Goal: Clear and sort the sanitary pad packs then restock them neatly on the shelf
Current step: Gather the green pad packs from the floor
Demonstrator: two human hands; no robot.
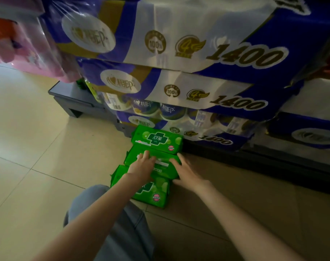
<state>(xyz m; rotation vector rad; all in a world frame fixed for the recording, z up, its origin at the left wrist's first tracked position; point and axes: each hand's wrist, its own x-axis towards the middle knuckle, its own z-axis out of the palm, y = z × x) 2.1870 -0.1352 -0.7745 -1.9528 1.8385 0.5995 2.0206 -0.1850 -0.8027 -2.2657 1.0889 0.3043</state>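
Three green sanitary pad packs lie in a row on the tiled floor. The far pack (157,138) leans against the stacked goods. My left hand (142,164) rests flat on top of the middle pack (164,166), fingers spread. At that pack's right end my right hand (186,171) touches it with fingers straight. The near pack (152,193) lies partly under the middle one and under my left wrist.
Big blue-and-white toilet paper bales (179,87) are stacked on a low dark platform (73,102) right behind the packs. Pink wrapped packs (28,49) stand at the upper left. My knee in grey trousers (111,223) is below the packs. Beige tiled floor (28,147) spreads left.
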